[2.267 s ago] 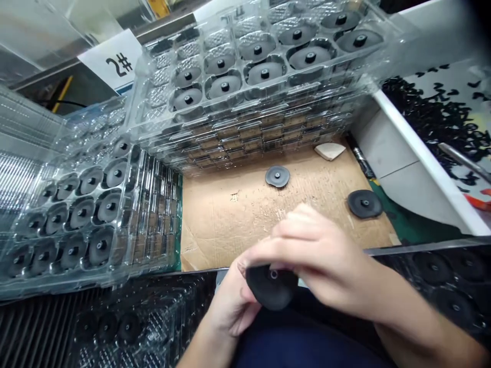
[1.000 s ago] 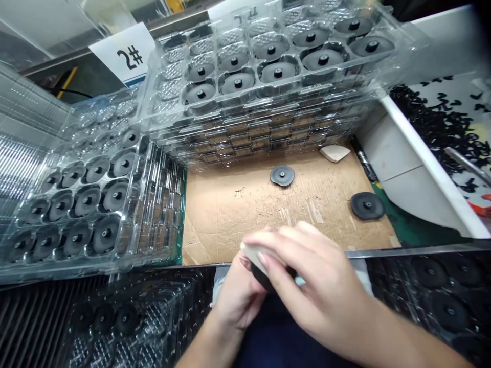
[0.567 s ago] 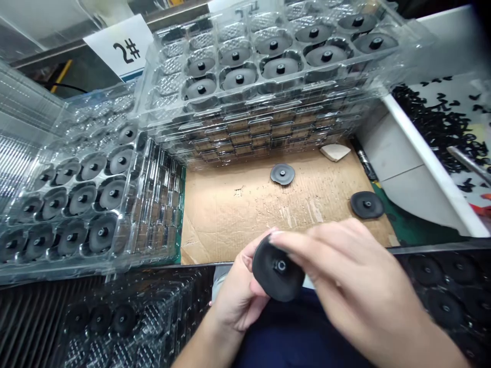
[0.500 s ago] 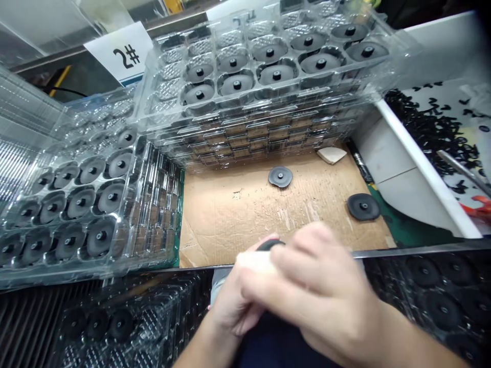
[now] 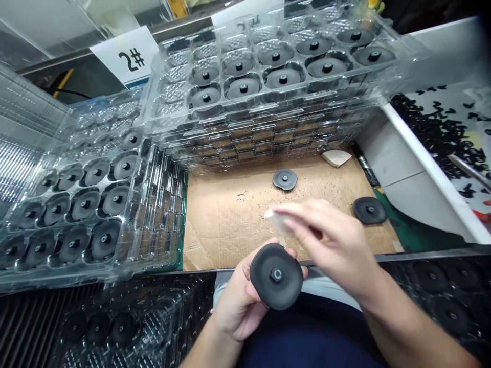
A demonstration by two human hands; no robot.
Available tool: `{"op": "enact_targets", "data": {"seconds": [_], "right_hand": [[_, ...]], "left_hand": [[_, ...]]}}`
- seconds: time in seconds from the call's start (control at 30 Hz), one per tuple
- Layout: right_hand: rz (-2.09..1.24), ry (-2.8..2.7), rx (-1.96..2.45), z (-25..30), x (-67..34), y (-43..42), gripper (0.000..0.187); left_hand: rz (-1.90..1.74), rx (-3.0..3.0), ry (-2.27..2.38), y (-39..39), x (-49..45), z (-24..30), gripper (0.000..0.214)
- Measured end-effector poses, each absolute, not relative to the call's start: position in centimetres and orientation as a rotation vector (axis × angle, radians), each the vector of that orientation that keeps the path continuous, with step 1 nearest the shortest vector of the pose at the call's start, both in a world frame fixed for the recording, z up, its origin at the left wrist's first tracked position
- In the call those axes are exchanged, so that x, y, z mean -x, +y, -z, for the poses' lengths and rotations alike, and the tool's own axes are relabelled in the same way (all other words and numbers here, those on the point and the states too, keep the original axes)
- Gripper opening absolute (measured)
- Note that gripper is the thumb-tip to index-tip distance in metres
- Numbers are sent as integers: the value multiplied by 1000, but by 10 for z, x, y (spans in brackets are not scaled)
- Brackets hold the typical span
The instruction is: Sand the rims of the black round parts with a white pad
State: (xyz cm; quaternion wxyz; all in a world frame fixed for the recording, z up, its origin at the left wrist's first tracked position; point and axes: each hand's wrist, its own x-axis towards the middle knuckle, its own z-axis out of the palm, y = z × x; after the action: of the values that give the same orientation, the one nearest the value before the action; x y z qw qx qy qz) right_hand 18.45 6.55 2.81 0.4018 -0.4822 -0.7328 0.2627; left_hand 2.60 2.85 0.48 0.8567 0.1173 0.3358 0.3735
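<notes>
A black rubber disc point(image 5: 287, 291) with a raised hub at its centre is gripped at its edge by my left hand point(image 5: 240, 301), its hub side facing up at me. Just above and to the right, my right hand point(image 5: 337, 240) pinches a small white pad point(image 5: 278, 221), blurred by motion and apart from the disc. On the cardboard sheet point(image 5: 218, 220) beyond lie a second disc point(image 5: 285, 179) and, at the right, a third disc point(image 5: 370, 210). A cream-coloured folded pad point(image 5: 336, 158) rests near the back right of the cardboard.
Stacked clear trays hold discs at the left point(image 5: 80, 204) and at the back point(image 5: 245, 89). A white bin wall point(image 5: 437, 174) borders the right, with small black parts point(image 5: 441, 128) beyond it. Dark trays point(image 5: 115, 327) sit below the table edge. A "2#" sign point(image 5: 126, 57) hangs behind.
My right hand has lifted off my left, carrying the white pad up. The disc in my left hand, mostly covered before, now shows its hub side. The view has shifted slightly.
</notes>
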Motion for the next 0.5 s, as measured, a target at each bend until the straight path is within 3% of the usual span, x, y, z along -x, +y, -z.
{"op": "enact_targets", "data": {"seconds": [0.1,0.3,0.5], "right_hand": [[-776,-1742,1508,-3,-197,60,21],[-1007,-1794,1516,37,-194,20,22],[-911,-1625,1590,6,-196,26,22]], "left_hand": [[-813,-195,564,29,-23,-8,52],[-845,-141,669,27,-16,1,56],[-855,-190,621,31,-19,-2,52]]}}
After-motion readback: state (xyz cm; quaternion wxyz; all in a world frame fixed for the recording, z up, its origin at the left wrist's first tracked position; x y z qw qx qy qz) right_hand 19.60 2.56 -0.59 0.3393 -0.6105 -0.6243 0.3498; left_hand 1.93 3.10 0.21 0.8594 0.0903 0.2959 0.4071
